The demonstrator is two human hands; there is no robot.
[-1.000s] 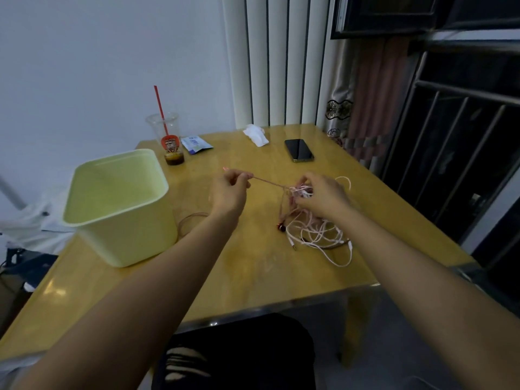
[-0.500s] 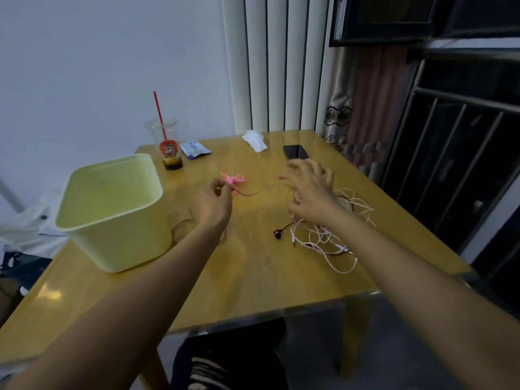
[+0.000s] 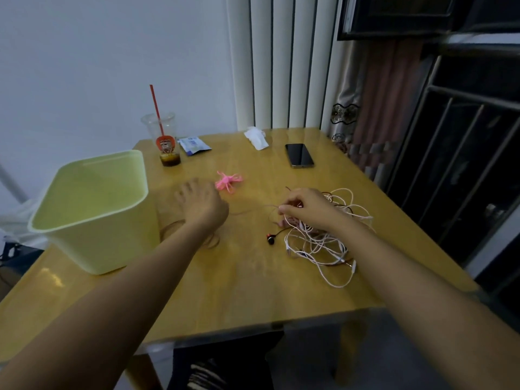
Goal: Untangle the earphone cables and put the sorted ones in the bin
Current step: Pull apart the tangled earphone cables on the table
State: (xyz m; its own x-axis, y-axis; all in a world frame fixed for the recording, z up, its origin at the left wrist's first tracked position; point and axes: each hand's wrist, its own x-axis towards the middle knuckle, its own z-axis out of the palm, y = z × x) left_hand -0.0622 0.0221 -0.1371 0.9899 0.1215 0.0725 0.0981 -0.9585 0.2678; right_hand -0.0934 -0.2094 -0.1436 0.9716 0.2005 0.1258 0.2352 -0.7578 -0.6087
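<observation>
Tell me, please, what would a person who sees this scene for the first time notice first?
The eye goes first to the tangle of earphone cables, white and pink, on the right part of the wooden table, where the right hand pinches a strand. Next comes the large pale green bin standing on the table's left side. Between them, a small bright pink bundle lies alone, just beyond the left hand.

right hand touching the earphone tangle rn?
Touching. Head view: the right hand pinches strands at the left edge of the earphone tangle, and its wrist lies over the pile.
</observation>
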